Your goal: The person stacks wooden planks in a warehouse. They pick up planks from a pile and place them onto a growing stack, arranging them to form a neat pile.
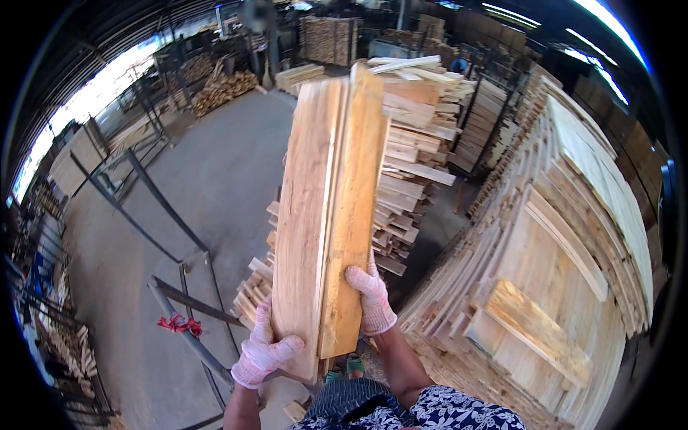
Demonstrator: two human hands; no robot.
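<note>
Both of my hands wear pale pinkish work gloves and carry a bundle of long wooden boards in front of me. My left hand (pixel 266 349) grips the left edge of a wide, light brown board (pixel 302 215), thumb over its face. On the other side my right hand (pixel 373 297) clasps a narrower, yellower board (pixel 351 236), thumb on top. A few thin edges show between the two boards, so more pieces may lie under them. The fingers beneath the wood are hidden.
To the right stands a tall stack of boards (pixel 530 287), a loose yellowish plank (pixel 539 331) on top. Beyond the held boards rises an uneven lumber pile (pixel 416 158). A metal frame (pixel 193 315) with a red cloth (pixel 180 325) stands at left on the grey floor (pixel 193 172).
</note>
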